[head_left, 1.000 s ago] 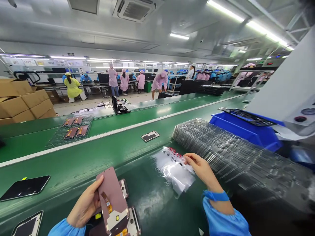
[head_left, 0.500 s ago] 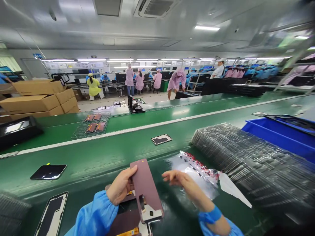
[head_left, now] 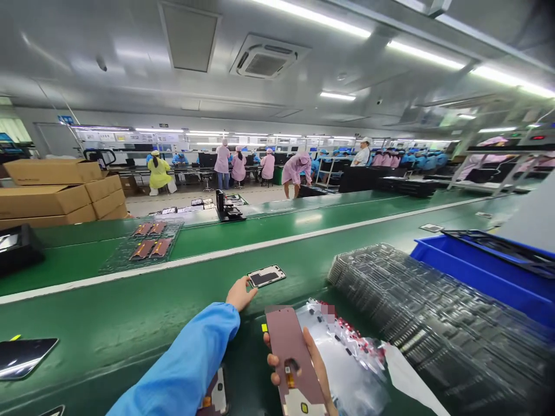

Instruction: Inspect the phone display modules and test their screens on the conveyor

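Note:
A pinkish-brown phone screen panel (head_left: 291, 335), its back facing up and a flex cable near its lower end, lies in my right hand (head_left: 318, 361). My fingers wrap round its left edge and the thumb lies along the right. A yellow tab sticks out at its upper left. Farther forward, my left hand (head_left: 241, 294) has thumb and fingers closed at the near left corner of a phone frame (head_left: 267, 276) lying flat on the green belt. Below my left sleeve, another screen panel (head_left: 217, 393) is partly hidden.
Stacked clear plastic trays (head_left: 416, 312) and a blue bin (head_left: 485, 283) stand to the right. A plastic bag (head_left: 342, 358) with small red and black parts lies beside my right hand. A dark phone screen (head_left: 26, 357) is at left; more panels (head_left: 151, 248) sit in a tray beyond.
The screen panel has passed from my left hand to my right hand. My left hand has moved forward to the phone frame on the belt. The view has tilted up.

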A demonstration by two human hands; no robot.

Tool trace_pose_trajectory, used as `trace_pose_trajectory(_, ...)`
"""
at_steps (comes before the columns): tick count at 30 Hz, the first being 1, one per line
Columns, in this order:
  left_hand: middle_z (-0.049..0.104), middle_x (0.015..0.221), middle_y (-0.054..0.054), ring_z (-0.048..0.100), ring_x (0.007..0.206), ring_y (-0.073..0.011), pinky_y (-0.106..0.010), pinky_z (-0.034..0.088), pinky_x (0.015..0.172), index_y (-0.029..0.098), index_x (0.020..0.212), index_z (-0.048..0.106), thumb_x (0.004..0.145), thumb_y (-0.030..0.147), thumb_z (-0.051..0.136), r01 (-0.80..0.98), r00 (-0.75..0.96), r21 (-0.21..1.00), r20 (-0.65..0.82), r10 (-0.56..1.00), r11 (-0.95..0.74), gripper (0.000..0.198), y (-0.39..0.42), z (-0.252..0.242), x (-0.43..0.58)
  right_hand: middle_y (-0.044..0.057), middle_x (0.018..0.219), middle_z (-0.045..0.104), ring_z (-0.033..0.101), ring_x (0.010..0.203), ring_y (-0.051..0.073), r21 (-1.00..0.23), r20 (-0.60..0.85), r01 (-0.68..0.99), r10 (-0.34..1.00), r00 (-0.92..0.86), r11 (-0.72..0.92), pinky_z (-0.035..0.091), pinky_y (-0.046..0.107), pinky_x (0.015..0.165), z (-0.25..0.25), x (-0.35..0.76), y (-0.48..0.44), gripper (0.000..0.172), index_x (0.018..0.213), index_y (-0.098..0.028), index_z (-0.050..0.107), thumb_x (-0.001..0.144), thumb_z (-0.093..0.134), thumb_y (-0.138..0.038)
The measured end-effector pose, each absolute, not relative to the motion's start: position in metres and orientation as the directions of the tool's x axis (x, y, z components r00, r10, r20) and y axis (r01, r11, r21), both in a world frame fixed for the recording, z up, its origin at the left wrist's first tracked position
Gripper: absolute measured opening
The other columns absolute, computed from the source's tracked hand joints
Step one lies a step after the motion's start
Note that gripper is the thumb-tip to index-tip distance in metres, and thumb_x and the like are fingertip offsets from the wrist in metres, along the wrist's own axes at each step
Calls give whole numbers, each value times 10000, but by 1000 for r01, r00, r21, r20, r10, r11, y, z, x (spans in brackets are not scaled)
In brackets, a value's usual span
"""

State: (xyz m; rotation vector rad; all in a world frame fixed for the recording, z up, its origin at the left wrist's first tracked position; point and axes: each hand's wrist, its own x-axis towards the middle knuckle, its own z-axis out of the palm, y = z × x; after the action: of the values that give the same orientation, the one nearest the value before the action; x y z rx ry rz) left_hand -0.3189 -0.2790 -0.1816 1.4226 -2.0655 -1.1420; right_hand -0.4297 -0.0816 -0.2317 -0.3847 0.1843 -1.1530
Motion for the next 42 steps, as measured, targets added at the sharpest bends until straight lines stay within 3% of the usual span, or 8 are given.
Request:
trace_pose_trajectory(4, 310, 1571, -134, 281, 1433, -374, -627, 218, 1169, 194, 1421, 439, 823, 291, 732, -717, -350, 656, -45, -936, 236, 672, -306, -206, -340, 69, 862, 758, 720, 726, 211, -391, 87, 827, -879, 470, 404, 540, 283, 672, -246, -435, -89, 870, 1185, -152, 694, 630, 701, -822)
trace_pose_trajectory(7, 373, 1536, -132, 222, 1457, -387, -663, 127, 1181, 182, 1372, 499, 795, 303, 762, -752, -336, 604, -5, -942, 265, 646, -306, -216, -343, 87, 887, 769, 730, 760, 220, -400, 124, 816, -858, 498, 416, 553, 303, 711, -254, -438, -95, 862, 1197, -142, 694, 658, 690, -814)
trace_pose_trajectory(10, 530, 1379, -123, 419, 1340, -341, -610, 284, 1140, 158, 1261, 576, 801, 306, 754, -721, -350, 621, 56, -935, 307, 516, -302, -213, -333, 104, 1002, 769, 732, 877, 235, -386, 118, 827, -867, 484, 408, 570, 342, 788, -255, -438, -94, 837, 1206, -133, 688, 670, 720, -775)
trace_pose_trajectory(15, 483, 1341, -133, 556, 1162, -272, -489, 464, 1029, 148, 1222, 536, 825, 323, 691, -576, -245, 758, 197, -949, 306, 460, -294, -171, -287, 83, 1076, 756, 718, 885, 205, -310, -15, 930, -979, 205, 200, 605, 324, 725, -240, -429, -83, 699, 1122, -100, 710, 689, 800, -641)
trace_pose_trajectory(20, 465, 1268, -132, 631, 1044, -265, -361, 610, 680, 206, 1367, 349, 817, 541, 586, -328, -179, 925, 136, -974, 190, 686, -249, -115, -211, 75, 1040, 760, 717, 790, 178, -341, -37, 938, -998, 60, 69, 606, 284, 674, -218, -420, -71, 588, 1133, -122, 702, 745, 808, -551)
trace_pose_trajectory(25, 466, 1393, -148, 580, 1161, -294, -365, 599, 795, 227, 1430, 335, 720, 563, 753, -52, -246, 999, -6, -969, 7, 890, -156, -99, -138, 66, 1198, 709, 696, 993, 229, -455, -58, 887, -991, -120, -81, 604, 352, 783, -192, -408, -51, 469, 1203, -217, 661, 838, 743, -500)
trace_pose_trajectory(34, 588, 1379, -135, 538, 1268, -376, -459, 407, 1079, 289, 1340, 574, 551, 581, 879, 272, -408, 944, -65, -911, -189, 895, -26, -139, -124, 89, 1394, 554, 615, 1142, 312, -843, 227, 471, -966, -125, -259, 553, 439, 922, -163, -388, -9, 703, 1362, -374, 534, 746, 763, -624)
trace_pose_trajectory(42, 571, 1388, -136, 487, 1314, -380, -460, 369, 1115, 271, 1353, 578, 512, 615, 880, 268, -409, 939, -92, -908, -216, 957, -8, -143, -137, 102, 1485, 475, 478, 1332, 355, -869, 494, 36, -861, 119, -494, 414, 513, 1094, -150, -371, 12, 615, 1387, -358, 553, 823, 746, -510)
